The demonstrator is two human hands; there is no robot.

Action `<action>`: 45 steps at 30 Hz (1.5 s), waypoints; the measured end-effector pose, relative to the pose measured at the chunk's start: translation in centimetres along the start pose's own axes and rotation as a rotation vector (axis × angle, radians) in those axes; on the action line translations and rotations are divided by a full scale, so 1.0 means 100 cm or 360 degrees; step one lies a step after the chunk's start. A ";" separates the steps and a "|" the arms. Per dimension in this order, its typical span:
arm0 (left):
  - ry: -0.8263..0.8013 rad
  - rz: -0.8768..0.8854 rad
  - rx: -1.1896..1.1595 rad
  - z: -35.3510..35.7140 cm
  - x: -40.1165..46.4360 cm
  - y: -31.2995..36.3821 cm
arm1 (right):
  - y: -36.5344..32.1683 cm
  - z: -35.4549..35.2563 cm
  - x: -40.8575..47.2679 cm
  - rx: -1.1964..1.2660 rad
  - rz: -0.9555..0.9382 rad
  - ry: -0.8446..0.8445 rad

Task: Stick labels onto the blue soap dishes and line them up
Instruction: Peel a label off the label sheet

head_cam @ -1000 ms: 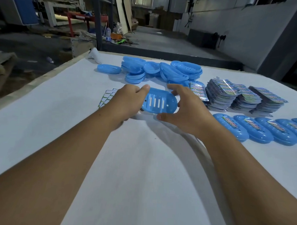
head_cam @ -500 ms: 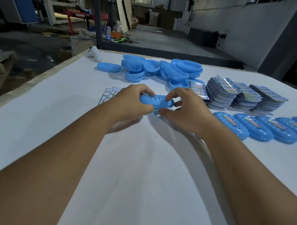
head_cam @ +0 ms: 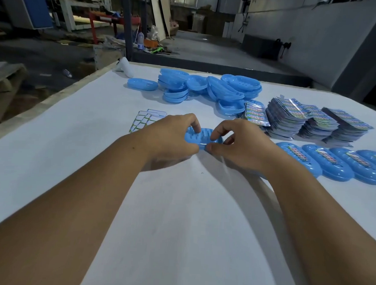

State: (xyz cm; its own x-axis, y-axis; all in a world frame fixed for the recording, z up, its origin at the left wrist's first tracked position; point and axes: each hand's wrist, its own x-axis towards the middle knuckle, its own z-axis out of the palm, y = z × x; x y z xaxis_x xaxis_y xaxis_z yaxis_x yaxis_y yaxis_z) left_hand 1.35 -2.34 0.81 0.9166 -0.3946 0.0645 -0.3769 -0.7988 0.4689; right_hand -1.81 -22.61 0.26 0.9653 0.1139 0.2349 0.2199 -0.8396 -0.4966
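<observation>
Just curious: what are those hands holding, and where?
A blue soap dish: left hand grips its left end, right hand its right end.

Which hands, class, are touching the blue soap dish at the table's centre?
Touching, both. The head view shows the left hand and right hand with fingers curled onto the soap dish.

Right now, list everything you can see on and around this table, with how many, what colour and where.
held soap dish: one, blue, table centre, between both hands
loose soap dishes: a heap, blue, far side of table; count unclear
lone soap dish: one, blue, left of the heap
labelled soap dishes: a row, blue, right edge; at least four
label stacks: several, multicoloured, behind the row
sticker sheets: a few, white with green borders, left of the hands
table: one, white
left hand: grips the held dish
right hand: grips the held dish
</observation>
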 end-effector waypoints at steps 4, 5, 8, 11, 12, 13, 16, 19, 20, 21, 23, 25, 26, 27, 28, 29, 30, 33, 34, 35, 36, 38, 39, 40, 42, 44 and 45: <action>0.0206 -0.0180 -0.0038 -0.006 0.002 -0.003 | 0.003 -0.001 0.001 0.0058 -0.0009 0.0044; 0.0369 -0.0300 -0.0010 -0.010 0.004 -0.006 | 0.003 -0.001 0.001 0.0041 -0.0006 0.0059; 0.0667 -0.0601 0.0370 -0.023 0.008 -0.022 | 0.004 -0.001 0.004 -0.0010 -0.0004 0.0073; 0.0486 -0.0669 0.0495 -0.025 0.006 -0.033 | 0.005 0.000 0.006 -0.0019 -0.0013 0.0058; 0.0438 -0.0672 0.0472 -0.024 0.005 -0.034 | 0.005 0.000 0.006 -0.0014 -0.0015 0.0055; 0.0414 -0.0671 0.0444 -0.024 0.004 -0.034 | 0.006 0.001 0.006 -0.0009 -0.0017 0.0057; 0.0399 -0.0672 0.0378 -0.027 0.004 -0.032 | 0.006 0.002 0.007 -0.0001 -0.0015 0.0089; 0.0432 -0.0718 0.0339 -0.030 0.007 -0.032 | 0.006 0.001 0.007 -0.0015 -0.0014 0.0104; 0.0472 -0.0734 0.0342 -0.030 0.008 -0.032 | 0.005 0.001 0.007 -0.0013 -0.0015 0.0101; 0.0525 -0.0735 0.0320 -0.031 0.009 -0.032 | 0.004 0.001 0.006 -0.0007 -0.0017 0.0098; 0.0660 -0.0683 0.0116 -0.033 0.009 -0.030 | 0.003 0.001 0.005 0.0018 -0.0021 0.0118; 0.0767 -0.0521 -0.0305 -0.036 0.009 -0.024 | 0.001 0.002 0.005 0.0086 -0.0028 0.0181; 0.0786 -0.0431 -0.0547 -0.036 0.008 -0.019 | -0.001 0.002 0.005 0.0141 -0.0029 0.0227; 0.0776 -0.0362 -0.0765 -0.036 0.006 -0.013 | -0.003 0.002 0.005 0.0211 -0.0032 0.0276; 0.0743 -0.0318 -0.0946 -0.034 0.004 -0.007 | -0.004 0.003 0.005 0.0304 -0.0032 0.0310; 0.0692 -0.0289 -0.1089 -0.031 0.003 -0.001 | -0.007 0.003 0.005 0.0420 -0.0023 0.0319; 0.0636 -0.0268 -0.1204 -0.027 0.003 0.003 | -0.008 0.004 0.005 0.0542 0.0000 0.0304; 0.0506 -0.0201 -0.1347 -0.017 0.004 0.012 | -0.011 0.004 0.006 0.0761 0.0071 0.0257; 0.0482 -0.0195 -0.1338 -0.015 0.003 0.014 | -0.011 0.003 0.007 0.0782 0.0080 0.0256; 0.0471 -0.0191 -0.1323 -0.013 0.003 0.015 | -0.010 0.002 0.008 0.0794 0.0090 0.0260; 0.0467 -0.0192 -0.1314 -0.012 0.003 0.017 | -0.010 0.001 0.008 0.0802 0.0105 0.0271; 0.0466 -0.0206 -0.1283 -0.011 0.002 0.018 | -0.009 0.000 0.009 0.0814 0.0134 0.0318; 0.0465 -0.0219 -0.1265 -0.011 0.002 0.018 | -0.009 -0.001 0.010 0.0825 0.0151 0.0354; 0.0465 -0.0231 -0.1253 -0.011 0.001 0.018 | -0.008 -0.001 0.010 0.0839 0.0169 0.0389; 0.0449 -0.0250 -0.1217 -0.011 0.000 0.017 | -0.008 -0.002 0.010 0.0864 0.0203 0.0431; 0.0410 -0.0264 -0.1188 -0.010 -0.001 0.016 | -0.008 -0.002 0.010 0.0885 0.0230 0.0440; 0.0390 -0.0267 -0.1188 -0.010 -0.002 0.016 | -0.008 -0.003 0.009 0.0891 0.0239 0.0442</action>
State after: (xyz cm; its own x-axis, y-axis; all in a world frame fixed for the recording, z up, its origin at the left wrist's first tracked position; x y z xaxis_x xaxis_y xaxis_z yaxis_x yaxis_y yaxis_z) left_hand 0.74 -3.11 2.39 0.9889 -0.1163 0.0920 -0.1224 -0.2899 0.9492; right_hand -1.13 -21.93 1.11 0.9355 -0.1883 0.2990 0.1976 -0.4230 -0.8843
